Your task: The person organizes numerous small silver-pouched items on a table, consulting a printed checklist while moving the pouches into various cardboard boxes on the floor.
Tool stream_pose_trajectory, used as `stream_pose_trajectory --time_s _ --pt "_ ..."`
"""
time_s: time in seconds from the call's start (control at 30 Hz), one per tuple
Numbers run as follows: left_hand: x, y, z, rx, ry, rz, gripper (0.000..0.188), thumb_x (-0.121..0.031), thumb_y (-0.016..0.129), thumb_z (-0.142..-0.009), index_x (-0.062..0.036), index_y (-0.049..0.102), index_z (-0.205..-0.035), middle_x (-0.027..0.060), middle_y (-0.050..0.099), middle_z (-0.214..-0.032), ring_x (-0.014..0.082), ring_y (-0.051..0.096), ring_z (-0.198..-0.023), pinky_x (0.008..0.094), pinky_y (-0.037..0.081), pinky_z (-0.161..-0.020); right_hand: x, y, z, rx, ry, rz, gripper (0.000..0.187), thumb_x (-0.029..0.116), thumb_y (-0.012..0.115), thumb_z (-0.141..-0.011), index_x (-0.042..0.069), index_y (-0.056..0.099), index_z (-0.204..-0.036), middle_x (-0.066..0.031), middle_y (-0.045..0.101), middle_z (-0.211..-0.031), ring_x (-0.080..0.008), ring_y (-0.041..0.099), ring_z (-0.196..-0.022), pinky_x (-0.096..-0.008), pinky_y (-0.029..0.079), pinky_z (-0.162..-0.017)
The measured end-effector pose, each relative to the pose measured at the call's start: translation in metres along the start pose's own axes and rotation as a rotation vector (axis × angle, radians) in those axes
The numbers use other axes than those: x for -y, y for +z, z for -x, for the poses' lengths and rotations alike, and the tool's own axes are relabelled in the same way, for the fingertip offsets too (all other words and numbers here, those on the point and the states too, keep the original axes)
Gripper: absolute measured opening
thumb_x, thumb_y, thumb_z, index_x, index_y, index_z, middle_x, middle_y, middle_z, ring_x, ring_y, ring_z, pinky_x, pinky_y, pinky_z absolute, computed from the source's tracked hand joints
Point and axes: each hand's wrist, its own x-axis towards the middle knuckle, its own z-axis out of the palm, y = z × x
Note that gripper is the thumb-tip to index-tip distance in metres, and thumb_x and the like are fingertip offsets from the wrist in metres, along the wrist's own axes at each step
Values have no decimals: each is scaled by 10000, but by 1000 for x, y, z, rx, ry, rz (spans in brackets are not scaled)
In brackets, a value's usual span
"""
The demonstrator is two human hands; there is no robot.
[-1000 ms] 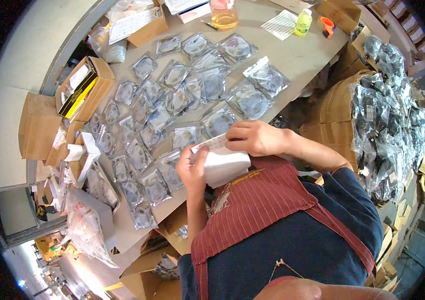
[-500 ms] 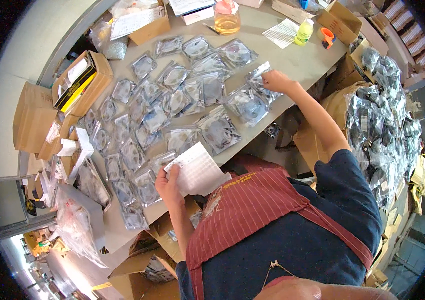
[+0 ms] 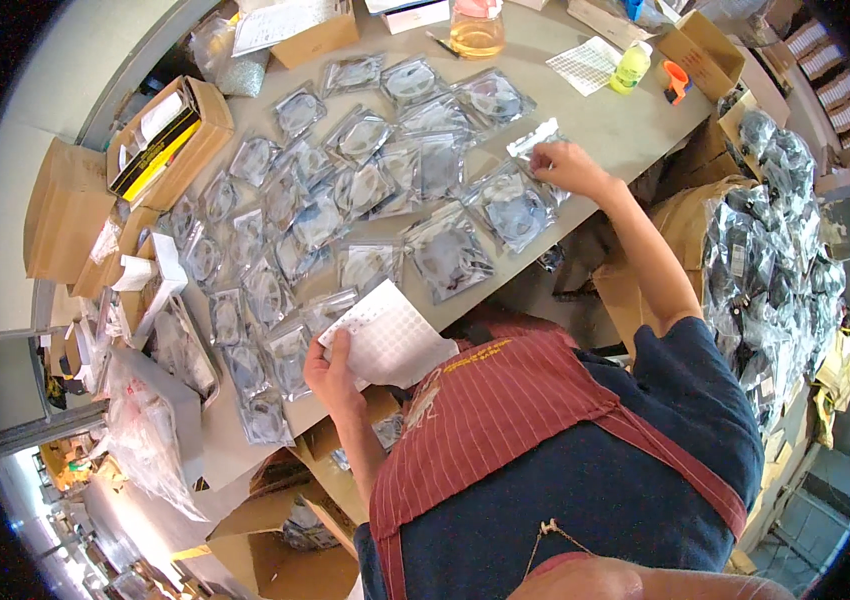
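My left hand (image 3: pixel 335 368) pinches the edge of a white sheet of round stickers (image 3: pixel 392 338), thumb on top, in front of my apron. Over at the right side of the table, my right hand (image 3: pixel 567 168) is closed, its fingertips down at a clear, silvery zip bag (image 3: pixel 535 140). What, if anything, sits between those fingertips is hidden. Just below that hand lies another bag (image 3: pixel 512 207) with a coiled dark item inside. Several similar bags with coiled items are spread over the table, one of them (image 3: pixel 448 253) near the front edge.
Along the far side are a jug of amber liquid (image 3: pixel 476 30), a yellow-green bottle (image 3: pixel 631 67), an orange tape dispenser (image 3: pixel 676 82) and a printed sheet (image 3: pixel 586 66). Cardboard boxes (image 3: pixel 185 140) flank the left. A heap of dark bagged goods (image 3: pixel 770 260) stands right of the table.
The whole view has shifted slightly. My right hand stays by the bag at the right, its fingers turned a little; the left hand still holds the sticker sheet.
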Motion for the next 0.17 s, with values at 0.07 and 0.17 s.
stream_pose_trajectory --time_s 0.07,0.17 --pt "0 0 0 -4 -1 -3 148 -91 688 -927 12 678 -1033 34 699 -951 104 629 -813 244 496 -750 -12 -12 3 -43 150 21 155 134 635 -797 41 665 -917 -137 705 -841 -314 690 -822 -410 535 -739" --pt "-1 2 -1 0 -9 -5 140 -89 689 -926 9 678 -1024 34 699 -952 103 628 -812 245 496 -750 -8 -23 11 0 202 -95 205 179 695 -772 56 683 -936 -113 725 -877 -268 704 -837 -391 539 -744"
